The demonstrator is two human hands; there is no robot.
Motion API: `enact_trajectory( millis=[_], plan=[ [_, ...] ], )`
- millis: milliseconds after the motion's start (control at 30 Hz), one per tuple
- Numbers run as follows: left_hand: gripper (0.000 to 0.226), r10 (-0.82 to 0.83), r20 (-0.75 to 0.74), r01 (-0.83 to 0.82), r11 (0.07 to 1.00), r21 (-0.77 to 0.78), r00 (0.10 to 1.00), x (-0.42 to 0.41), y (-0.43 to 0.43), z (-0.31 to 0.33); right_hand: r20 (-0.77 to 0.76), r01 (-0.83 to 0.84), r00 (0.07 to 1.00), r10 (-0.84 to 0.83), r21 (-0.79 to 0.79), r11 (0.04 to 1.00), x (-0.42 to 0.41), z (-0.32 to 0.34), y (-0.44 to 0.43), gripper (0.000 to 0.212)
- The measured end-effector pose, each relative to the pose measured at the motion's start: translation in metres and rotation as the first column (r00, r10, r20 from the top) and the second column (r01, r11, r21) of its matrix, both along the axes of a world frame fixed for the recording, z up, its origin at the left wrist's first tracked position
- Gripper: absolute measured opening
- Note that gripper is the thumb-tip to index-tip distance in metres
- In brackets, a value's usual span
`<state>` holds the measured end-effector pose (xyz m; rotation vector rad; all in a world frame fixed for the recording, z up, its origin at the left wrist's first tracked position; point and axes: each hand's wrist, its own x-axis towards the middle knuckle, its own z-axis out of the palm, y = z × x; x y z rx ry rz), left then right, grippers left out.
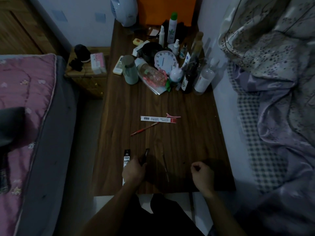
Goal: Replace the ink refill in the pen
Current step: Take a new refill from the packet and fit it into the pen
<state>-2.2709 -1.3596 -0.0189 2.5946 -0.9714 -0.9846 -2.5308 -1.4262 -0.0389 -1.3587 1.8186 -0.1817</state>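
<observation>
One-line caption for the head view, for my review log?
Left hand grips a dark pen over a wooden table; a thin refill lies between it and the curled right hand.

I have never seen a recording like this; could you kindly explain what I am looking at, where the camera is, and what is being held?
There is no machine: a person works with bare hands, and the one picture comes from a wide-angle camera worn on the head, looking down at a wooden table. The left hand grips a dark pen. The right hand is curled; whether it holds some small part is too dark to tell. Between them lies a thin stick, probably a refill. A black-and-white packet lies partly under the left hand. Farther out lie a red pen, a white packet and a pink hair clip; bottles and a clock crowd the far end.
</observation>
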Motion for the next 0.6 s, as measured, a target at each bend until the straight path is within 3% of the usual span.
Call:
enact_trajectory(
  millis=[267,467,600],
  plan=[
    [0.037,-0.076,0.029,0.077,0.996,-0.052,0.997,-0.007,0.0,-0.002,-0.009,-0.082,0.997,0.081,-0.033,0.996,0.012,-0.008,-0.006,0.011],
    [0.029,-0.149,0.136,0.166,0.979,-0.119,0.979,-0.019,-0.002,0.002,-0.056,-0.164,0.985,0.161,-0.047,0.985,0.015,-0.008,-0.007,0.021],
    [0.022,-0.211,0.061,0.219,0.96,-0.174,0.976,-0.047,-0.006,0.0,-0.089,-0.208,0.975,0.202,-0.059,0.976,0.018,-0.006,-0.008,0.023]
  ],
)
